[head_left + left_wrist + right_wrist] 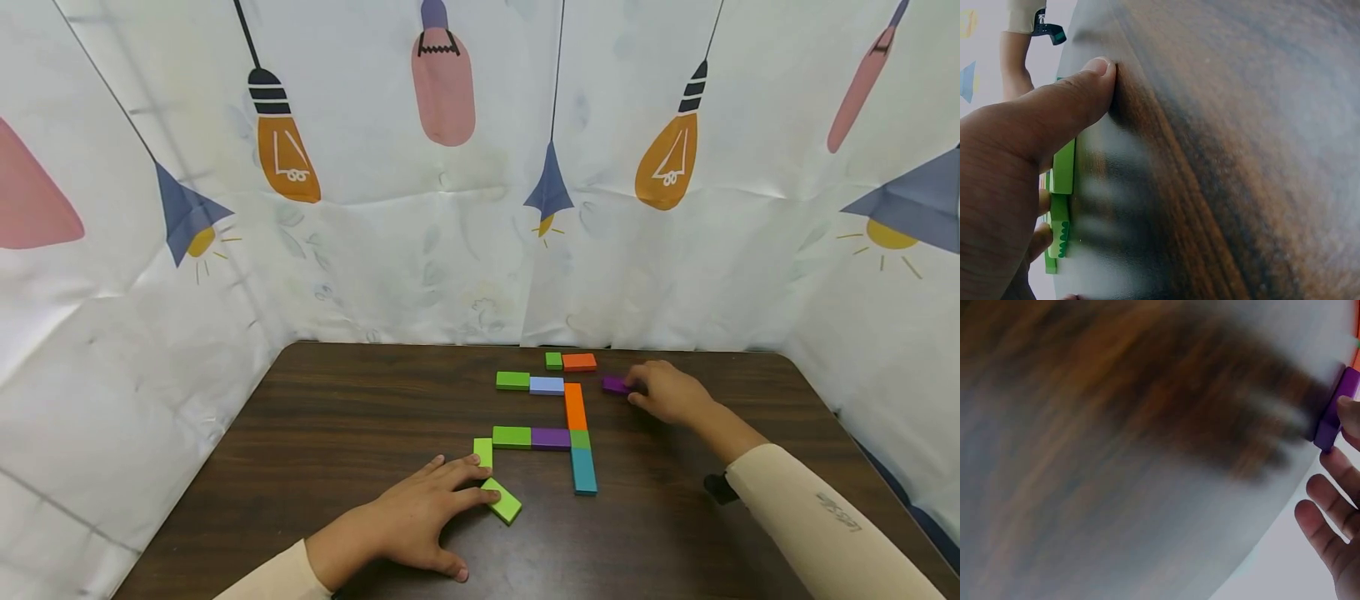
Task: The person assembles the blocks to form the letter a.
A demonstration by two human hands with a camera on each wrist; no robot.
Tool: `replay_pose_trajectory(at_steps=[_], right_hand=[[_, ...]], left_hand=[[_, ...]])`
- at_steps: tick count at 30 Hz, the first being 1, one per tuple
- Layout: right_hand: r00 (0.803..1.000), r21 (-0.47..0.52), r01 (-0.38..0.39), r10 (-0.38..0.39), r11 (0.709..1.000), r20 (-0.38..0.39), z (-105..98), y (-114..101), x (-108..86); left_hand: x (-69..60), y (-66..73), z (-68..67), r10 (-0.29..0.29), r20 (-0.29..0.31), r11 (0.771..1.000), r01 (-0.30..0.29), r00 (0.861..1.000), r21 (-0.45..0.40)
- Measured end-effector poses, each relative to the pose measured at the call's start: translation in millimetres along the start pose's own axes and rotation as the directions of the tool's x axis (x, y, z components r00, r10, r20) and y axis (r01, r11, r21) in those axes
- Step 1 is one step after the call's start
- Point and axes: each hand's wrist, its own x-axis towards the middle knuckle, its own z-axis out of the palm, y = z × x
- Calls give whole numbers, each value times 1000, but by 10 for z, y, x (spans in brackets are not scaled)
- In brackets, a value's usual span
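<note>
In the head view my left hand (420, 508) lies spread over the table, its fingertips touching two light green blocks, one upright in line (482, 451) and one slanted (506, 505). Seen from the left wrist, the thumb (1079, 97) stretches out and green blocks (1064, 165) show behind the hand. At the right, my right hand (667, 392) pinches the end of a purple block (615, 384) between thumb and finger. The right wrist view shows that purple block (1336, 412) against the thumb, other fingers spread loosely.
Between the hands, flat blocks form a joined figure: green (512, 437), purple (551, 439), orange (575, 407), teal (583, 472) and light blue (547, 386). Behind them sit a small green block (553, 361) and an orange one (579, 362). A patterned curtain (465, 250) borders the dark wooden table (375, 400).
</note>
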Motion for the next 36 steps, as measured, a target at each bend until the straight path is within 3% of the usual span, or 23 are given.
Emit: replay_pose_trajectory(at_steps=[12,21,26,36], right_hand=[[999,-27,-33,33,999,-6,38,109,-194],[999,13,-43,43,999,14,27,97,-381],[1000,24,-22,23,999,-21,17,-1,-446],[992,45,99,-95,994,-80,-4,-351,-566]], left_hand=[[11,-7,5,-6,4,1000,6,1000,-7],[8,6,1,-10,4,1000,10,1000,-6],[-1,6,-3,-16,6,1000,17,1000,-14],[1,-3,9,-17,0,1000,17,1000,-12]])
